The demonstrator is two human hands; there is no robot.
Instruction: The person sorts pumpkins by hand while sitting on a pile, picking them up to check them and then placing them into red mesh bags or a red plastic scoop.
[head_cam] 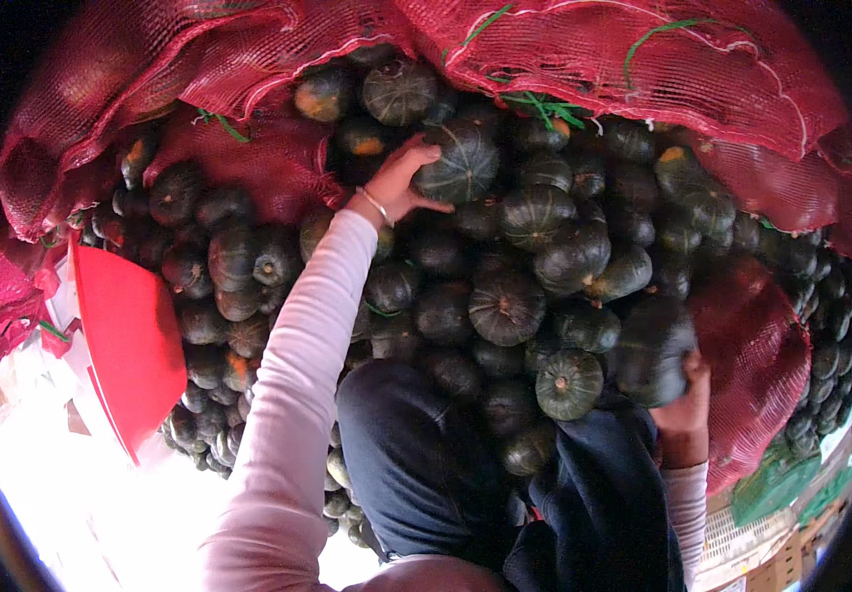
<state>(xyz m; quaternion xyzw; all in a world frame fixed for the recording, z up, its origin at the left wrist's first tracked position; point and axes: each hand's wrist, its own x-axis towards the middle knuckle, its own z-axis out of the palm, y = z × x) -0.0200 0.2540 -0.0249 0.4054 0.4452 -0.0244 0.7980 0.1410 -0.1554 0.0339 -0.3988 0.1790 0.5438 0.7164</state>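
Observation:
Dark green kabocha squashes lie in a deep pile before me. My left hand, with a bangle at the wrist, reaches to the far part of the pile. Its spread fingers and thumb grip the left side of a striped kabocha squash. My right hand, low on the right, holds a larger, motion-blurred kabocha squash from its right side. A small round squash with a pale stem lies just left of that one, near my knee.
Red mesh sacks drape over the far side, with green ties at their edges. Another mesh sack lies right of my right hand. A red plastic panel stands at left. A white crate sits at lower right.

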